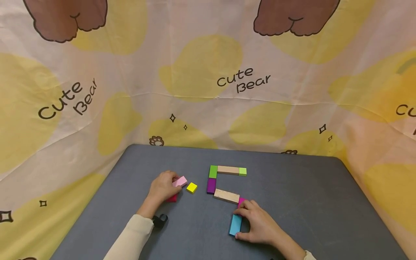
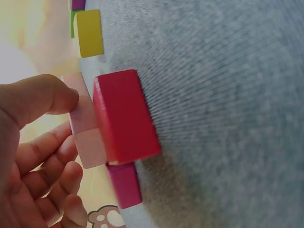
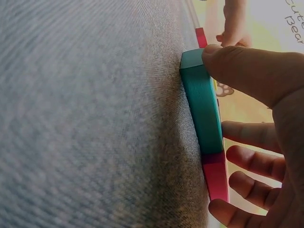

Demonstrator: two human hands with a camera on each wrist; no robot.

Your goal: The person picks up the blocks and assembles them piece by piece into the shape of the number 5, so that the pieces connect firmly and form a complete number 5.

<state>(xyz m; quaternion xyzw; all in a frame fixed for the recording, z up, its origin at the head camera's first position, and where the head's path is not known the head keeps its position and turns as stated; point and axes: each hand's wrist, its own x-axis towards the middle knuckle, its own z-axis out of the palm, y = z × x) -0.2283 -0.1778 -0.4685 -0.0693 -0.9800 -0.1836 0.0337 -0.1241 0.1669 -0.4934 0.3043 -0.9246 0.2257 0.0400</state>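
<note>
Right hand [image 1: 258,224] pinches blue block [image 1: 235,226] beside magenta block [image 1: 241,202]; left hand [image 1: 162,187] pinches pink block [image 1: 181,181], red block [image 2: 128,116], yellow block [image 1: 191,187] near.

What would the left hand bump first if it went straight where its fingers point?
Probably the yellow square-topped block, beyond the pink rectangular block the hand pinches; depth is unclear.

The left hand [image 1: 161,186] pinches a pale-pink rectangular block [image 1: 181,181]; the right hand [image 1: 260,224] grips a light-blue rectangular block [image 1: 235,225].
</note>
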